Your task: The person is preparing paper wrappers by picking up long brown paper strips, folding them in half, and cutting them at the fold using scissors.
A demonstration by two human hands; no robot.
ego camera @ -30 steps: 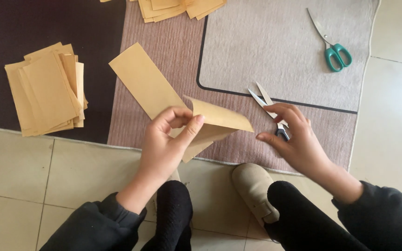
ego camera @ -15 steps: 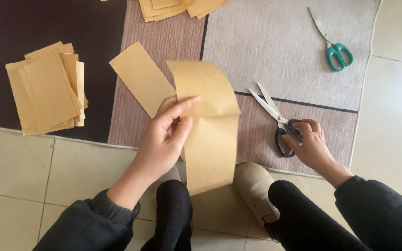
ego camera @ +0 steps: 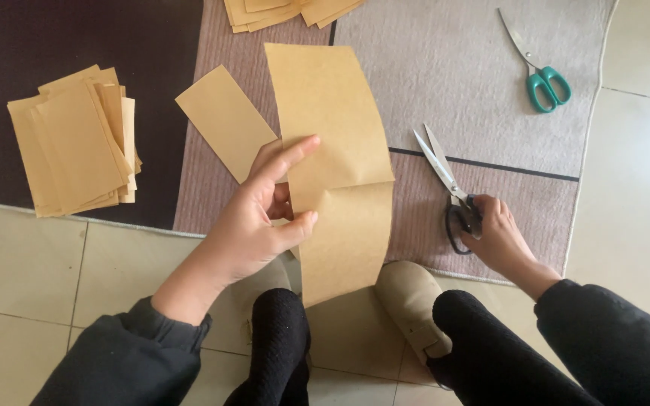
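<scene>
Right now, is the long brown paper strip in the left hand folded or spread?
Spread: the long brown paper strip hangs open, with only a crease across its middle.

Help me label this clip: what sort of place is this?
Probably a room at home, with paper craft done on the floor: a tiled floor, a grey rug over it, and a stack of cut brown paper sheets beside a seated person.

the far pile of brown sheets [ego camera: 287, 11] is cut off by the top edge. the long brown sheet [ego camera: 336, 165] hides part of the cut brown piece [ego camera: 223, 120] and the left hand's [ego camera: 253, 222] fingertips behind it. the right hand [ego camera: 498, 237] covers the black scissors' [ego camera: 445, 180] handles. both sleeves run out at the near edge.
</scene>
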